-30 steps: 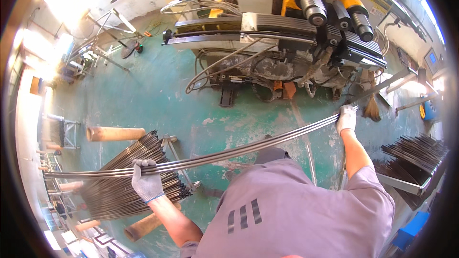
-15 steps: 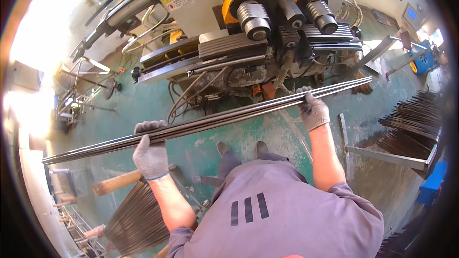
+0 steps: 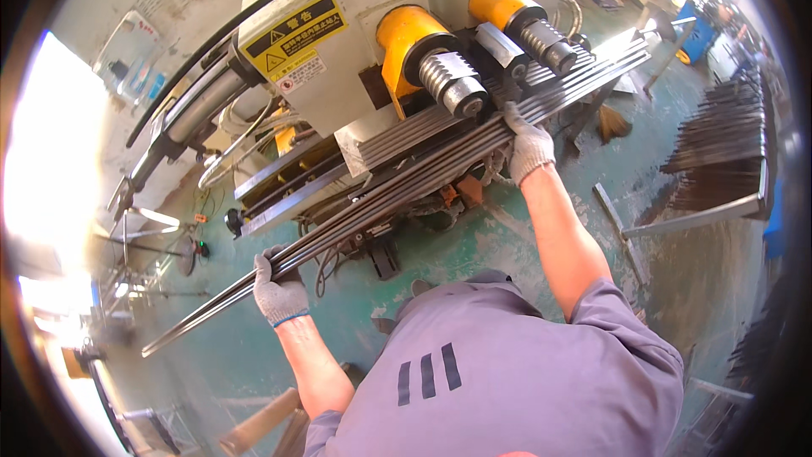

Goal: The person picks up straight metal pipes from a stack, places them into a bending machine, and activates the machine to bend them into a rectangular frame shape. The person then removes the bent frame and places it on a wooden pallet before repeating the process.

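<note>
A bundle of several long, thin metal rods (image 3: pixel 391 189) slants across the view, low at the left and high at the right. My left hand (image 3: pixel 281 289), in a light knitted glove, is closed around the rods toward their lower left end. Farther along, my right hand (image 3: pixel 530 149), gloved alike, grips the bundle just in front of the machine's grooved metal rollers. The rods' right part lies at the machine's front, below the right grooved roller (image 3: pixel 548 46). Whether they rest on it, I cannot tell. The left grooved roller (image 3: pixel 453 85) projects above the rods.
A pale machine body (image 3: pixel 364 34) with orange roller housings (image 3: pixel 414 34) stands ahead. At the right, a metal rack (image 3: pixel 702 216) bears many dark rods (image 3: pixel 719 131). A wooden roller (image 3: pixel 258 423) shows at lower left, and a broom head (image 3: pixel 612 123) lies beyond my right hand.
Both hands have carried the rods forward to the machine; the bundle slants more steeply, its right end raised. My view has turned and come closer to the rollers.
</note>
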